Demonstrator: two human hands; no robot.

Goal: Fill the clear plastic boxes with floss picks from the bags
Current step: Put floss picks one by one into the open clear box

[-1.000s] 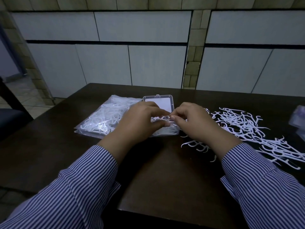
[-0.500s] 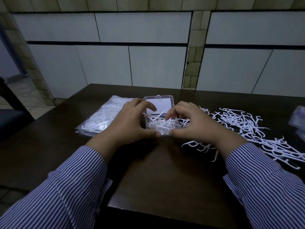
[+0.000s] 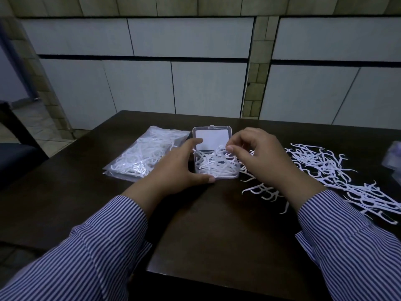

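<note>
A clear plastic box (image 3: pixel 217 173) stands open at the table's middle, its lid (image 3: pixel 211 137) laid back and several white floss picks (image 3: pixel 213 164) heaped inside. My left hand (image 3: pixel 173 170) grips the box's left side, thumb along the front edge and forefinger at the hinge. My right hand (image 3: pixel 260 157) hovers over the box's right edge with fingers curled; whether it pinches a pick I cannot tell. A sealed bag of floss picks (image 3: pixel 143 157) lies left of the box. Loose floss picks (image 3: pixel 329 170) are strewn to the right.
The dark wooden table (image 3: pixel 217 231) ends close to me at its front edge. A clear plastic object (image 3: pixel 393 159) sits at the far right edge of view. A dark chair (image 3: pixel 15 153) stands to the left. A tiled wall is behind.
Both hands held a bunch of picks over the box, then dropped it in. My right hand has lifted to the box's right edge; my left hand stays on the left side.
</note>
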